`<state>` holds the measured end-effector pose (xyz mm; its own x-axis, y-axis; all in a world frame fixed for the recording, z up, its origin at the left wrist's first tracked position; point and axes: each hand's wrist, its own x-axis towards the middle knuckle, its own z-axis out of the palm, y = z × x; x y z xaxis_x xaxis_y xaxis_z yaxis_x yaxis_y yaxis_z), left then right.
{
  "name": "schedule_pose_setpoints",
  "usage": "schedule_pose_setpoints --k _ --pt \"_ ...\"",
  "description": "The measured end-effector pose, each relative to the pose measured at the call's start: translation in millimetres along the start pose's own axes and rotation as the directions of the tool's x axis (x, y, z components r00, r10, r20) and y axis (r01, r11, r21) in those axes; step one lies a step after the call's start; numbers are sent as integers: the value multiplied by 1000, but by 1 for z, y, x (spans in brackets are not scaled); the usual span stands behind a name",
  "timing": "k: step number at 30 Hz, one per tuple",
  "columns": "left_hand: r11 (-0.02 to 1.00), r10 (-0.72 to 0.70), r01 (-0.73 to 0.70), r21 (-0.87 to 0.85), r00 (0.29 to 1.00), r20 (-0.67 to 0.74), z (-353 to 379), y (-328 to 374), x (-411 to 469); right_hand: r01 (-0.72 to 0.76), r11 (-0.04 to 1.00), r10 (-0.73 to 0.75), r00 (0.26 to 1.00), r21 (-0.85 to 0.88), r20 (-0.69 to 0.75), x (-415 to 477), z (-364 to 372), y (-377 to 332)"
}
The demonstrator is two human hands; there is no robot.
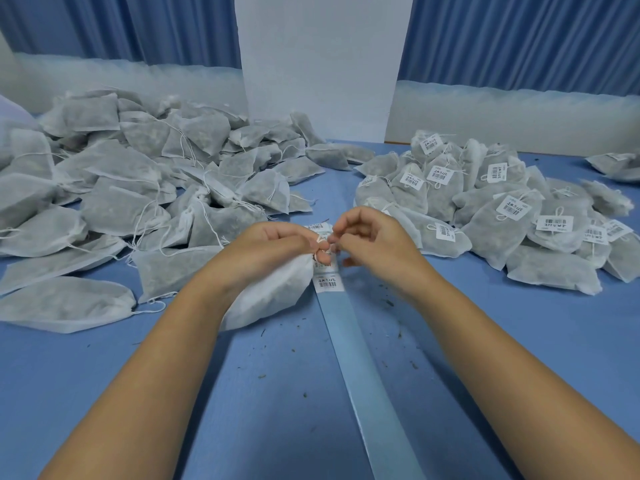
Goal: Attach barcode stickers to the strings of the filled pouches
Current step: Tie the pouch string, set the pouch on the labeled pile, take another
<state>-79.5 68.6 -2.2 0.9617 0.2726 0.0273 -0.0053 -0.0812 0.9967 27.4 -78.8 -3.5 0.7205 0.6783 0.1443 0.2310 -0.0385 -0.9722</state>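
White mesh pouch (pixel 273 292), just one, lies mid-worktop (pixel 242 393) between two heaps: unlabelled left (pixel 121 188), labelled right (pixel 502 209). Your left hand (pixel 277 244) grips its neck. Your right hand's (pixel 374 240) curled fingers pinch the string (pixel 322 251) there. One backing strip (pixel 356 341) shows three stickers (pixel 328 282).

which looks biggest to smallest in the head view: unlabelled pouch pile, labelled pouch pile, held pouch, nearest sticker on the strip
1. unlabelled pouch pile, though its lead over the next is modest
2. labelled pouch pile
3. held pouch, which nearness may flatter
4. nearest sticker
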Motion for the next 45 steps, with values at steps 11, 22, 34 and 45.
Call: schedule_pose_setpoints --k 11,22,34,45 --pt "998 -1 8 68 995 -99 -3 -1 3 -75 997 78 977 -23 197 -3 -2 2" --pt "970 30 34 239 966 -258 -1 -11 7 251 939 -247 968 -236 48 0 3 13" --pt "926 24 69 370 970 -242 -2 -14 9 258 905 -259 965 -338 44 1 4 17" --pt "916 94 -15 400 980 -176 -5 -14 8 -69 980 94 987 -186 129 0 2 7"
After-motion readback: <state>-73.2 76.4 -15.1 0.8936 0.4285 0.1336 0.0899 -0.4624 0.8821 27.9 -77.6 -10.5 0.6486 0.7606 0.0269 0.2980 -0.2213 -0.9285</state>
